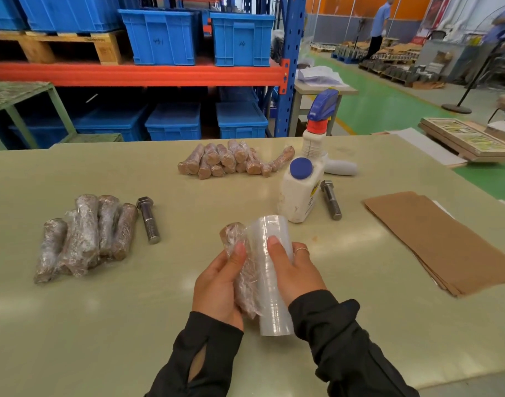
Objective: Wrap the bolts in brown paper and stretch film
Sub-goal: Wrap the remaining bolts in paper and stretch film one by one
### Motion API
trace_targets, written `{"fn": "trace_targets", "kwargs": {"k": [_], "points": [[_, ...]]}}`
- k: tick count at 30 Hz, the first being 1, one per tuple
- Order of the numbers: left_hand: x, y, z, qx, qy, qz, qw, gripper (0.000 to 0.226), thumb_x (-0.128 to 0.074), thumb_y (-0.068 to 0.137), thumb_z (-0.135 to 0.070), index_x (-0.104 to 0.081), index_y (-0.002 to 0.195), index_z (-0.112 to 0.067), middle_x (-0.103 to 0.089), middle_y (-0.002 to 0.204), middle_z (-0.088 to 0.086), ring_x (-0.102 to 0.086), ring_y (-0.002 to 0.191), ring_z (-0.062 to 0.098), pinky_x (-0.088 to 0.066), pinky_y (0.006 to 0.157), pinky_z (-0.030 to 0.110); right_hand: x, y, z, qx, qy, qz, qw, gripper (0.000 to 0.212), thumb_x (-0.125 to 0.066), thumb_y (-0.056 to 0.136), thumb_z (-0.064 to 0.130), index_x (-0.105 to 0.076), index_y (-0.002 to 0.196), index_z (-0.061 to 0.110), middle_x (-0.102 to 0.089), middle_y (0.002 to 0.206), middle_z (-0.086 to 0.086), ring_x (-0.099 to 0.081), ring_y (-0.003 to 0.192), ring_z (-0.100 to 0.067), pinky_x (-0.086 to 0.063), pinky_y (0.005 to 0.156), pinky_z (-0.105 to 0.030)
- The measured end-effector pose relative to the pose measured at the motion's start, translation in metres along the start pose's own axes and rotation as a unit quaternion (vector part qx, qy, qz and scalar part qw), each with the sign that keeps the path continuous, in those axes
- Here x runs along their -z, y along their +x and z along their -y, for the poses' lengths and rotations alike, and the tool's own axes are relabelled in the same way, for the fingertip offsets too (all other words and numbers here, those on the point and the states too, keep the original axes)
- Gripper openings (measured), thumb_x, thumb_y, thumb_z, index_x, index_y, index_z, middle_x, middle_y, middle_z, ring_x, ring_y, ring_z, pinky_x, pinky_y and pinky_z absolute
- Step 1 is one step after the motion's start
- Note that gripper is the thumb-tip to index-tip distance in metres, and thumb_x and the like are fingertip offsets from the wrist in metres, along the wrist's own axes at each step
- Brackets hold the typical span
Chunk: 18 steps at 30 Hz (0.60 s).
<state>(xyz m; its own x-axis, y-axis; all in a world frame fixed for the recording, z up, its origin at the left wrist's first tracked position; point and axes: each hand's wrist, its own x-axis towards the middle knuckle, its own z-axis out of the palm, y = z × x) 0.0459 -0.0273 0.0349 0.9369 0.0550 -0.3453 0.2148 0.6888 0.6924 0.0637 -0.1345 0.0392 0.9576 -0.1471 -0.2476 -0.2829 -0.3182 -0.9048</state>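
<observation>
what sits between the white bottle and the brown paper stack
A bare bolt lies on the table between the white bottle and the brown paper stack, seen in the head view.

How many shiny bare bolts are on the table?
2: one bare bolt beside the film-wrapped pile on the left, another right of the white bottle.

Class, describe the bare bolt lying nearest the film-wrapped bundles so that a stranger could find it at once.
Start at the beige table and find the pile of film-wrapped bolts on its left side. Just right of that pile lies a bare steel bolt, hex head pointing away. Unlike its neighbours, it has no paper or film.
</observation>
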Motion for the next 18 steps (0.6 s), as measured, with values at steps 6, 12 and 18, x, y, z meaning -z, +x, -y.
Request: {"fn": "trace_targets", "kwargs": {"k": [6,12,18], "points": [[-0.002,-0.003,-0.006,-0.003,-0.030,0.003,1.000,0.049,-0.061,0.068,-0.023,-0.062,0.111,0.000,-0.067,0.110,0.019,-0.064,0.103,0.031,-0.048,0.090,0.042,0.011,0.001,0.005,0.097,-0.112,-0.058,0.987,0.046,-0.042,0.085,0.059,-0.033,0.111,0.022,-0.058,0.091,0.003,-0.060,0.085,-0.023,-0.046,0.072,-0.028],[-0.003,-0.011,-0.004,0.016,-0.103,0.113,0.988,0.027,-0.053,0.075,-0.026,-0.076,0.069,-0.014,-0.067,0.066,0.003,-0.065,0.055,0.014,-0.053,0.052,0.023,0.017,0.001,0.009,0.132,-0.166,-0.072,0.975,0.056,-0.043,0.084,0.060,-0.032,0.124,0.022,-0.058,0.113,-0.004,-0.059,0.095,-0.028,-0.046,0.080,-0.033],[-0.006,-0.006,-0.002,0.061,-0.138,0.106,0.983,0.026,-0.056,0.072,-0.031,-0.075,0.077,-0.014,-0.063,0.072,0.002,-0.061,0.066,0.014,-0.055,0.065,0.031,0.013,0.004,0.013,0.154,-0.235,-0.128,0.951,0.065,-0.042,0.084,0.062,-0.029,0.131,0.019,-0.052,0.119,-0.007,-0.056,0.102,-0.031,-0.045,0.079,-0.034]]}}
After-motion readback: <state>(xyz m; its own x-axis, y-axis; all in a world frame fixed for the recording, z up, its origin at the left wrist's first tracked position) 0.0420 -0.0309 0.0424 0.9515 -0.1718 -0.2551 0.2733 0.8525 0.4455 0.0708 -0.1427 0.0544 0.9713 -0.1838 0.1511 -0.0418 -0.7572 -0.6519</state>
